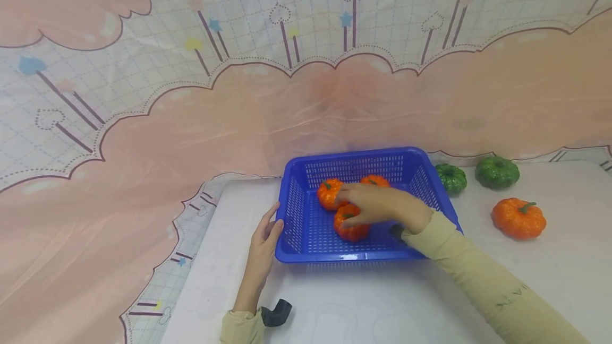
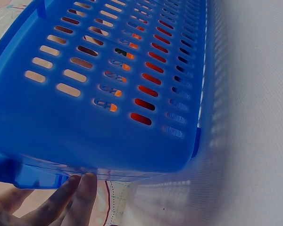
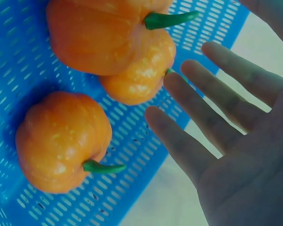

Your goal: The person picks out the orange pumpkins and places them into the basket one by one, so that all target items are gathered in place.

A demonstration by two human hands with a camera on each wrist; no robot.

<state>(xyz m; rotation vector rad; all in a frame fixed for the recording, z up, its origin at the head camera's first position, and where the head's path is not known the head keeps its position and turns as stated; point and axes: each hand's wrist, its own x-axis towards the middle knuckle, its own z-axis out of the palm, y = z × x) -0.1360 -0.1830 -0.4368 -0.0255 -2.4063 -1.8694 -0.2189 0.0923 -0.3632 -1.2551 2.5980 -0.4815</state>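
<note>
A blue plastic basket (image 1: 325,257) with slotted walls stands on the white table. Three small orange pumpkins lie inside: a left one (image 1: 328,194), a front one (image 1: 352,231) and a back one (image 1: 375,179), partly covered by the right hand. Over them hovers my right hand (image 1: 377,204), reaching in from the right. In the right wrist view its fingers (image 3: 193,141) are spread and nearly straight, holding nothing, beside the green stems. My left hand (image 1: 260,248) is at the basket's left side, its extended fingertips (image 2: 88,181) right at the outer wall.
Right of the basket lie two green pumpkins, one near the rim (image 1: 451,179) and one farther right (image 1: 497,172). Another orange pumpkin (image 1: 518,218) sits in front of them. A patterned cloth (image 1: 363,105) hangs behind the table. A black wrist mount (image 1: 277,313) juts from the left sleeve.
</note>
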